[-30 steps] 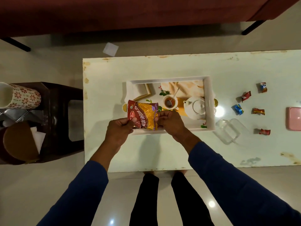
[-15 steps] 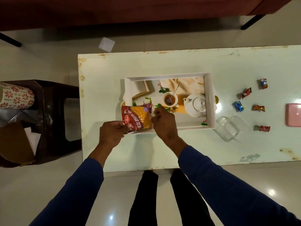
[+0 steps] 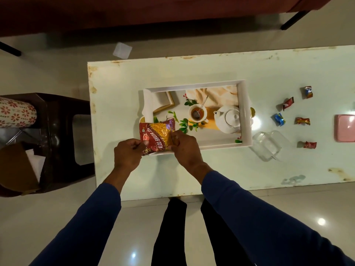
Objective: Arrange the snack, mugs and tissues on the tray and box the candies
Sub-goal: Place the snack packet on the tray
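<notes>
A red and yellow snack packet [image 3: 156, 136] lies over the near left corner of the white tray [image 3: 244, 112], whose floor bears a printed picture of a teapot and cup. My left hand [image 3: 127, 155] pinches the packet's left edge and my right hand [image 3: 184, 148] pinches its right edge. Several wrapped candies [image 3: 302, 120] lie scattered on the table to the right of the tray. A clear box [image 3: 267, 145] sits beside the tray's near right corner, and a pink lid [image 3: 345, 127] lies at the right edge of the view.
The pale table [image 3: 119, 93] has worn edges. A dark stool [image 3: 63, 135] stands left of it with a floral mug [image 3: 17, 115], a brown item and white tissues [image 3: 35, 164]. A white paper scrap [image 3: 122, 50] lies on the floor beyond the table.
Both hands have carried the snack packet slightly left and lowered it over the tray's near left corner. The view has shifted a little.
</notes>
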